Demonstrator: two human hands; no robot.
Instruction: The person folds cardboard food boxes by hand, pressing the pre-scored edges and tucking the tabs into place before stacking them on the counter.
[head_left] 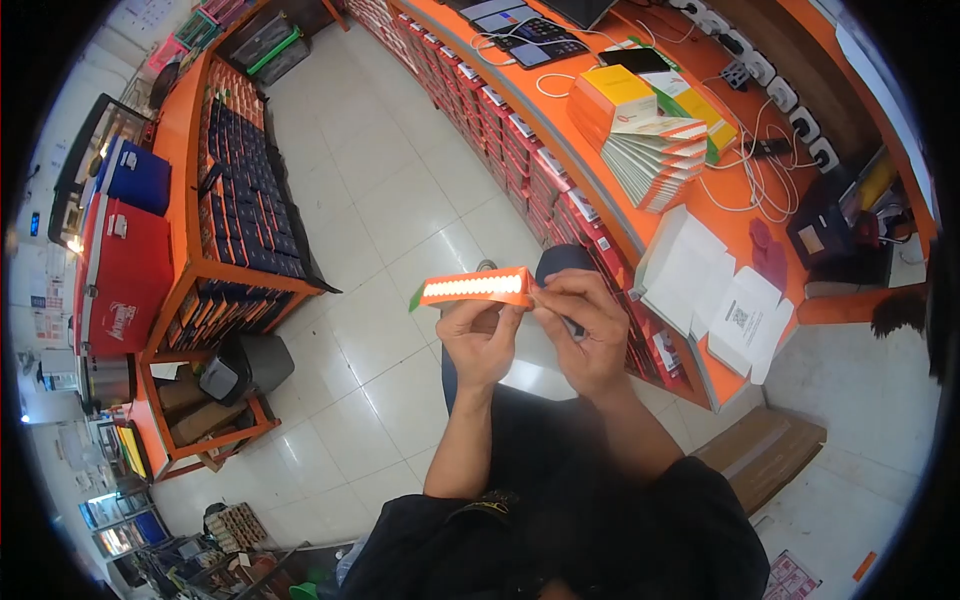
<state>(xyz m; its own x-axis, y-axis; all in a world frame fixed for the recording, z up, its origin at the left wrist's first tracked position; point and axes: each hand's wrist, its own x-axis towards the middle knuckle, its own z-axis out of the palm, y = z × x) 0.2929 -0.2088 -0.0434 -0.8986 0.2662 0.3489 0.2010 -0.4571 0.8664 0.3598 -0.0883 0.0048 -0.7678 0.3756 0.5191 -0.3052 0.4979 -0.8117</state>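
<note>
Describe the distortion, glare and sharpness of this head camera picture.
Head view: strong fisheye, black corners, the orange counter bowed into a curve; soft glare on the floor tiles; bright light at the left edge washes out detail; the orange box and both the left hand and right hand are sharp.

The right end of the flat orange cardboard box (pixel 475 288) at frame centre is covered by the fingers of the right hand (pixel 585 330), and its underside by the left hand (pixel 482 340). Print on the white paper sheets (pixel 715 295) at right is too small to read. The dark circular border cuts off the orange counter (pixel 560 105) at the top.
</note>
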